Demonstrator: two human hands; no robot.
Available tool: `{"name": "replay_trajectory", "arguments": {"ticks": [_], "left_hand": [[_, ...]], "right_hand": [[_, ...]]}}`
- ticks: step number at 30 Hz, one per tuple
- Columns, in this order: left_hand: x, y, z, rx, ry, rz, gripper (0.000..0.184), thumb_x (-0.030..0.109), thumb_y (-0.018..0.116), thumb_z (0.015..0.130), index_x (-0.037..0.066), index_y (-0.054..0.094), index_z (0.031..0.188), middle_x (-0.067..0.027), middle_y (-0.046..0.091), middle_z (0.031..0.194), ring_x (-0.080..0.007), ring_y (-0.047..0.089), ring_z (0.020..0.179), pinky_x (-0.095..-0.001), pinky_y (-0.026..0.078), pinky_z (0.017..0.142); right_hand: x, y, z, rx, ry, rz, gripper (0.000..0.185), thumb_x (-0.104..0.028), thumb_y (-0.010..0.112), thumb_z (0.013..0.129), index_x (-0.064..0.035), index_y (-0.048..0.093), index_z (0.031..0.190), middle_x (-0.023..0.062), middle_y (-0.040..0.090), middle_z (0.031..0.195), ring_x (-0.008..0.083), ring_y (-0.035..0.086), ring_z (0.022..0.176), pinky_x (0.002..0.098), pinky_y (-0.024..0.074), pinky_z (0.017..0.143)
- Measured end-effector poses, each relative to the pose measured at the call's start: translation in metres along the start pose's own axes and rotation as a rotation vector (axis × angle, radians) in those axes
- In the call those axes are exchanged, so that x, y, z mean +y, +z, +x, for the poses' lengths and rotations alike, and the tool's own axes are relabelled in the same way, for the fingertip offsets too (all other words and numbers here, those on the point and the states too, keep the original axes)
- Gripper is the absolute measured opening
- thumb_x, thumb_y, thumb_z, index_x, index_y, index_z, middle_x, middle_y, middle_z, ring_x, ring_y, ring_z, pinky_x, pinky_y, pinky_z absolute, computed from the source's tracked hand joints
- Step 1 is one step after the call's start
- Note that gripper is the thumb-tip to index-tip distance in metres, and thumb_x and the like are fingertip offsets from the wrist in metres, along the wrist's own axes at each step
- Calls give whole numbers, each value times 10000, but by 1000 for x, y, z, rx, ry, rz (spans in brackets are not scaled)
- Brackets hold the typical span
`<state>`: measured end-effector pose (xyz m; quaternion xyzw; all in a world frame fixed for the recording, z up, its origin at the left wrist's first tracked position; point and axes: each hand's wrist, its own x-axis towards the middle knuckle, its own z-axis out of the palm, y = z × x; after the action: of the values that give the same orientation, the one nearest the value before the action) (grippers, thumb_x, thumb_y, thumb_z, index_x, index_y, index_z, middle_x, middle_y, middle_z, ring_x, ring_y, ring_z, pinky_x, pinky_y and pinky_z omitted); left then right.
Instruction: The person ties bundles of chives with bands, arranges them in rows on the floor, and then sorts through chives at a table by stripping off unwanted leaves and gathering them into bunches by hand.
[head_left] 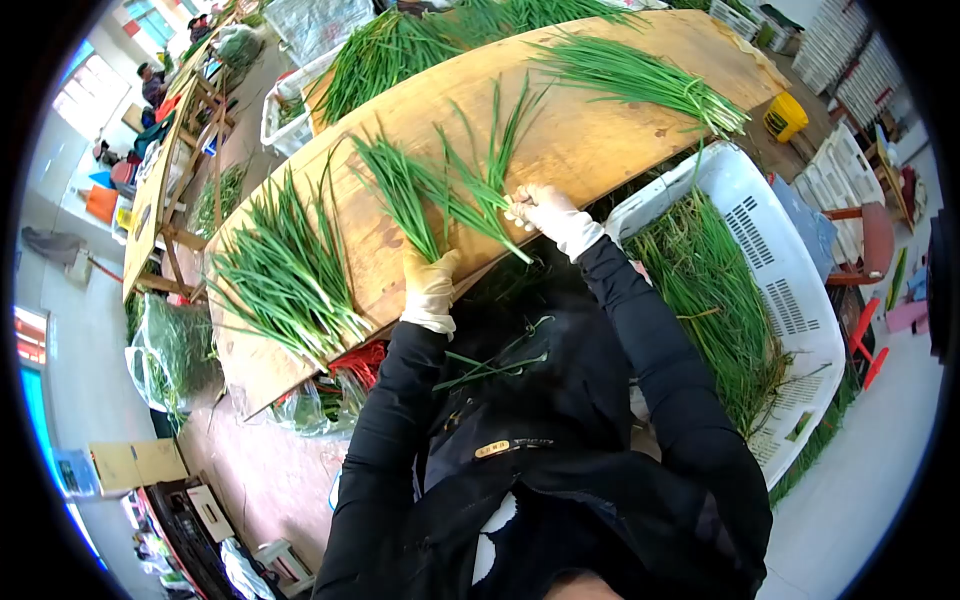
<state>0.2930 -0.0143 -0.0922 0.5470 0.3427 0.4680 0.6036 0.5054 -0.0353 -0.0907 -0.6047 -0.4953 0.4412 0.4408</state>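
My left hand, in a pale glove, is closed round the white ends of a bunch of garlic chives, whose green leaves fan out over the wooden board. Several chive stalks are pinched in my gloved right hand near the board's front edge, their leaves pointing away from me and a pale end sticking out below the fingers. Left of my left hand lies a larger pile of chives. Another bunch rests at the board's far right. Loose green stalks lie on my dark apron.
A white plastic crate filled with chives and trimmings stands close by my right arm. More chives are heaped beyond the board. A yellow bucket is at the right, and a plastic bag of greens at the left.
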Motion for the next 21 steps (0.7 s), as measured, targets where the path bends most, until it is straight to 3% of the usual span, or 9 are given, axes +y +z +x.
{"name": "replay_trajectory", "arguments": {"ticks": [4,6,7,9,11,12,15,18,21], "left_hand": [[1,-8,-12,72,18,47,836,-132,509,686,39,22,1344,-135,248,1328,-172,363,1136,-255,299,919],[2,-17,-18,125,87,52,843,-129,507,689,46,7,1345,-136,233,1340,-179,355,1146,-263,288,930],[3,-21,-20,164,155,63,850,-127,504,692,53,-9,1346,-136,217,1351,-186,347,1155,-270,278,941],[41,-12,-29,202,253,-22,786,-112,519,685,71,132,1343,-140,258,1342,-231,332,1184,-312,270,960],[54,-19,-21,73,615,954,687,-87,548,660,99,322,1282,-147,306,1316,-284,343,1180,-363,288,953],[56,-5,-20,66,536,911,549,-13,562,671,110,442,1193,-174,354,1270,-314,365,1156,-382,309,936],[15,6,11,-186,702,1255,472,111,509,760,129,407,1220,-100,385,1269,-288,368,1156,-366,314,941],[2,13,15,-379,462,1250,442,123,461,789,124,399,1227,-77,377,1281,-290,370,1163,-365,319,944],[-4,15,16,-339,461,1280,431,133,452,793,114,405,1221,-73,377,1282,-282,370,1168,-360,315,950]], "right_hand": [[-8,-1,-3,-6,82,33,122,-135,509,831,-13,508,844,60,601,753,87,519,577,219,436,518],[-12,-3,-7,24,109,-54,167,-193,517,825,-29,511,796,62,595,715,109,532,570,255,436,519],[-5,-10,-2,84,-80,-606,182,-197,536,809,-23,517,758,95,578,695,161,548,597,291,429,542],[-14,-3,-10,293,-221,-662,176,-184,568,784,-19,523,747,120,557,695,211,548,636,308,422,577],[-2,10,-8,314,-326,-551,157,-175,591,763,-30,529,762,128,559,700,244,555,661,322,428,585],[2,15,-6,340,-432,-436,151,-165,613,742,-42,535,778,137,561,705,277,563,687,337,433,594],[-6,45,-24,314,-461,-382,150,-127,629,724,-35,532,793,125,561,751,270,563,719,330,438,625],[-11,59,-41,340,-504,-411,125,-99,609,738,-36,546,826,102,565,771,252,550,718,322,434,645],[-17,57,-66,360,-507,-220,86,-89,575,775,-27,548,827,51,573,769,175,532,663,274,420,601]]}}
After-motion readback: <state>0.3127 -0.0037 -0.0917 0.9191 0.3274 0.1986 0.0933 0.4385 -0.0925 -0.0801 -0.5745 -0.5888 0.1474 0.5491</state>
